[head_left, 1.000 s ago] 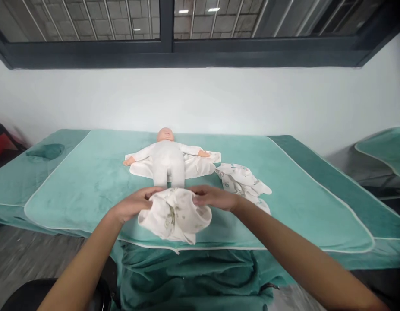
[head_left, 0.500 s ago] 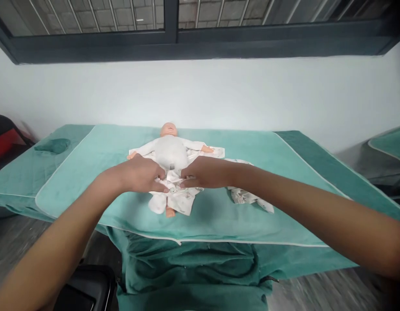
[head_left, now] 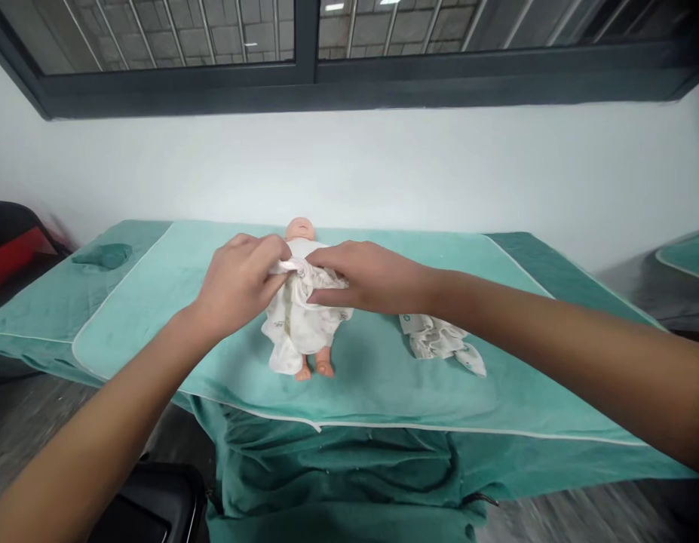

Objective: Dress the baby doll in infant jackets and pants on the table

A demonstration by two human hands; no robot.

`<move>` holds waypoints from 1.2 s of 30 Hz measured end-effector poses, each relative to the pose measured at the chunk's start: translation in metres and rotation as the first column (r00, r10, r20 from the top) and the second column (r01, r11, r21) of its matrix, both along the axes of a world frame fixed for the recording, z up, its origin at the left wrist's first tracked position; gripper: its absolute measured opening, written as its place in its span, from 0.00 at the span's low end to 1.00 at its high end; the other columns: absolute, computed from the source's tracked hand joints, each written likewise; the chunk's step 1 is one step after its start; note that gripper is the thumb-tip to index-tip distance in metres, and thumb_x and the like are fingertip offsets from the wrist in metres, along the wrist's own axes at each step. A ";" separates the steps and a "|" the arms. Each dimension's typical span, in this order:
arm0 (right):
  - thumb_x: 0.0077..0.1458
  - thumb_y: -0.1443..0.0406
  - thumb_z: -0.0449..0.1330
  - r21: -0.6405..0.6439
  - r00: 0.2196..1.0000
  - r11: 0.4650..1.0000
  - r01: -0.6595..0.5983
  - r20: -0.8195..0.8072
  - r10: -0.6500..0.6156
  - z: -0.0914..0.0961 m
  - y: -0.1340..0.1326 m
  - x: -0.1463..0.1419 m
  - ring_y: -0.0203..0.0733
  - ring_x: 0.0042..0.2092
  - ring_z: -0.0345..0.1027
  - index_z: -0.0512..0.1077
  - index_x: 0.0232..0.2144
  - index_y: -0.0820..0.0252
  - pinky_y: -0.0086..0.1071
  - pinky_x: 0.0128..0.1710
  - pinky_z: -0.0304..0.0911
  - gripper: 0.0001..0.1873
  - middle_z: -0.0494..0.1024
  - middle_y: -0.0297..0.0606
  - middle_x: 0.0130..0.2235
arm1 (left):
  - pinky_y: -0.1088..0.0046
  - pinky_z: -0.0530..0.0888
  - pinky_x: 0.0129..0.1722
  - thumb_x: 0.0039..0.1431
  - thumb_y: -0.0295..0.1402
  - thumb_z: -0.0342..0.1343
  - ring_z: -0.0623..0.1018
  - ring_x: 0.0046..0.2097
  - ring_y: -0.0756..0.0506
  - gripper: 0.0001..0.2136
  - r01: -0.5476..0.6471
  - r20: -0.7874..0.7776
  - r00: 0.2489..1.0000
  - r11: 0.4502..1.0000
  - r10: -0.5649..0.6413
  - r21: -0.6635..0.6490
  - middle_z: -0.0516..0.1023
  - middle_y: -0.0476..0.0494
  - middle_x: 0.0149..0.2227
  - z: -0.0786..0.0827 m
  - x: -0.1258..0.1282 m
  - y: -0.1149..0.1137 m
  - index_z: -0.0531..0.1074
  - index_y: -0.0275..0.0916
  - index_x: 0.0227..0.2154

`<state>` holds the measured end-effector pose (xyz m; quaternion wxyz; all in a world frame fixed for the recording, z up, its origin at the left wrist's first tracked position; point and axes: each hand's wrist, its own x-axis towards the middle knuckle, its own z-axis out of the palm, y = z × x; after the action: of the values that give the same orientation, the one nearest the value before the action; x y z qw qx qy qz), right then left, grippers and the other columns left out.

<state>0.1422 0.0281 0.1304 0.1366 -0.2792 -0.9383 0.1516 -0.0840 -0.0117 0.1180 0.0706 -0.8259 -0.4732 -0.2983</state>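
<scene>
A baby doll (head_left: 300,228) lies on its back, head toward the wall, both feet pointing at me. White printed baby clothing (head_left: 312,328) covers its body and upper legs. My left hand (head_left: 248,273) pinches a bunched edge of this cloth over the doll's chest. Close beside it, my right hand (head_left: 363,277) has its thumb and fingers around the gathered cloth from the right. The doll's arms are hidden behind my hands and the fabric.
A crumpled white printed garment (head_left: 439,341) lies to the right on the green mat (head_left: 524,392). A dark window frame (head_left: 349,90) crosses the white wall behind the bed. A black case (head_left: 157,498) is below at left, and a red and black object (head_left: 15,249) stands at far left.
Both hands have moved up from the doll's lower body to its chest, drawing the clothing with them. Both feet now show, where only one did before.
</scene>
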 end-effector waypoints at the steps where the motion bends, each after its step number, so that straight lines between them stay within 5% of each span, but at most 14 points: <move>1: 0.61 0.56 0.58 -0.035 0.998 0.999 0.018 -0.067 -0.020 0.002 -0.002 -0.001 0.40 0.36 0.67 0.73 0.43 0.57 0.32 0.37 0.54 0.14 0.75 0.34 0.34 | 0.66 0.71 0.42 0.60 0.32 0.52 0.76 0.38 0.44 0.01 0.007 0.062 0.998 0.999 -0.010 0.051 0.77 0.46 0.34 -0.002 0.000 -0.001 0.66 0.41 0.33; 4: 0.59 0.62 0.56 -0.012 0.957 0.999 0.045 -0.287 -0.046 0.010 -0.010 -0.006 0.42 0.41 0.67 0.74 0.43 0.58 0.33 0.40 0.57 0.12 0.76 0.35 0.38 | 0.70 0.70 0.36 0.59 0.32 0.54 0.74 0.34 0.48 0.03 0.023 0.254 0.966 0.997 -0.039 0.068 0.75 0.48 0.33 -0.001 0.003 -0.005 0.65 0.41 0.34; 8: 0.58 0.64 0.53 0.016 0.860 0.998 0.067 -0.508 -0.049 0.023 -0.019 -0.013 0.45 0.47 0.68 0.76 0.37 0.57 0.36 0.44 0.61 0.11 0.75 0.37 0.41 | 0.72 0.71 0.34 0.58 0.41 0.59 0.75 0.34 0.48 0.12 0.191 0.471 0.879 0.959 -0.072 -0.209 0.73 0.50 0.33 0.015 0.008 -0.007 0.69 0.40 0.40; 10: 0.57 0.63 0.55 -0.062 0.821 0.996 0.057 -0.565 -0.082 0.029 -0.021 -0.014 0.45 0.47 0.69 0.76 0.34 0.58 0.36 0.43 0.63 0.10 0.75 0.37 0.41 | 0.70 0.73 0.34 0.55 0.49 0.62 0.77 0.36 0.45 0.19 0.359 0.535 0.837 0.852 -0.114 -0.381 0.74 0.48 0.33 0.022 0.006 -0.005 0.71 0.40 0.40; 12: 0.56 0.61 0.57 -0.174 0.794 0.985 0.006 -0.597 -0.110 0.032 -0.020 -0.014 0.44 0.44 0.70 0.75 0.33 0.58 0.35 0.41 0.64 0.09 0.75 0.36 0.38 | 0.67 0.75 0.35 0.50 0.59 0.62 0.78 0.38 0.41 0.26 0.516 0.597 0.788 0.689 -0.150 -0.509 0.75 0.46 0.32 0.023 -0.001 0.000 0.73 0.39 0.37; 15: 0.56 0.57 0.60 -0.322 0.816 0.940 -0.112 -0.570 -0.098 0.030 -0.015 -0.006 0.40 0.39 0.70 0.74 0.31 0.60 0.31 0.36 0.63 0.12 0.74 0.34 0.32 | 0.64 0.75 0.33 0.45 0.68 0.57 0.78 0.37 0.40 0.32 0.641 0.692 0.709 0.534 -0.136 -0.552 0.75 0.43 0.31 0.017 -0.009 0.006 0.73 0.40 0.31; 18: 0.54 0.52 0.64 -0.395 0.885 0.903 -0.167 -0.464 -0.040 0.025 -0.007 0.007 0.38 0.35 0.68 0.73 0.26 0.60 0.30 0.32 0.60 0.17 0.70 0.32 0.27 | 0.66 0.72 0.29 0.49 0.65 0.57 0.75 0.31 0.44 0.28 0.610 0.706 0.701 0.597 -0.101 -0.521 0.73 0.45 0.27 0.012 -0.011 0.009 0.70 0.40 0.26; 21: 0.53 0.47 0.65 -0.410 0.956 0.899 -0.152 -0.293 0.028 0.023 0.001 0.021 0.36 0.33 0.66 0.71 0.21 0.59 0.30 0.31 0.59 0.23 0.69 0.31 0.25 | 0.69 0.69 0.29 0.56 0.58 0.57 0.72 0.29 0.47 0.23 0.515 0.619 0.777 0.683 -0.116 -0.518 0.71 0.47 0.26 0.016 -0.011 0.010 0.68 0.40 0.25; 25: 0.54 0.44 0.63 -0.230 0.990 0.969 -0.091 -0.125 0.063 0.018 0.017 0.039 0.38 0.35 0.68 0.72 0.20 0.57 0.33 0.34 0.61 0.25 0.75 0.35 0.33 | 0.70 0.69 0.34 0.59 0.53 0.57 0.72 0.33 0.47 0.21 0.291 0.295 0.944 0.798 -0.149 -0.528 0.71 0.48 0.28 0.022 -0.013 0.012 0.70 0.39 0.24; 29: 0.55 0.45 0.62 -0.060 0.997 0.997 0.040 -0.058 -0.043 0.008 0.038 0.055 0.41 0.37 0.68 0.76 0.25 0.56 0.36 0.37 0.61 0.22 0.76 0.37 0.38 | 0.69 0.68 0.38 0.60 0.51 0.56 0.73 0.37 0.45 0.21 0.078 0.078 0.996 0.932 -0.054 -0.353 0.73 0.45 0.32 0.010 -0.015 0.022 0.69 0.39 0.22; 33: 0.57 0.46 0.61 -0.255 0.984 0.952 0.167 -0.018 -0.178 -0.002 0.042 0.052 0.38 0.31 0.65 0.74 0.26 0.57 0.33 0.34 0.59 0.22 0.71 0.32 0.27 | 0.72 0.63 0.29 0.60 0.49 0.56 0.67 0.28 0.48 0.20 -0.081 0.226 0.956 0.909 0.187 -0.408 0.67 0.50 0.24 -0.004 -0.008 0.033 0.65 0.40 0.22; 36: 0.56 0.46 0.63 -0.490 0.970 0.868 0.074 -0.167 -0.177 -0.013 0.029 0.029 0.39 0.33 0.67 0.75 0.33 0.58 0.32 0.33 0.61 0.21 0.74 0.33 0.31 | 0.73 0.66 0.30 0.61 0.47 0.56 0.69 0.29 0.49 0.16 0.005 0.469 0.858 0.910 0.208 -0.414 0.69 0.51 0.25 -0.005 0.007 0.034 0.67 0.40 0.27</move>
<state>0.1712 0.0575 0.1171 0.1691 -0.3480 -0.8316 0.3985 -0.0768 0.0224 0.1131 -0.2098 -0.6892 -0.5697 -0.3955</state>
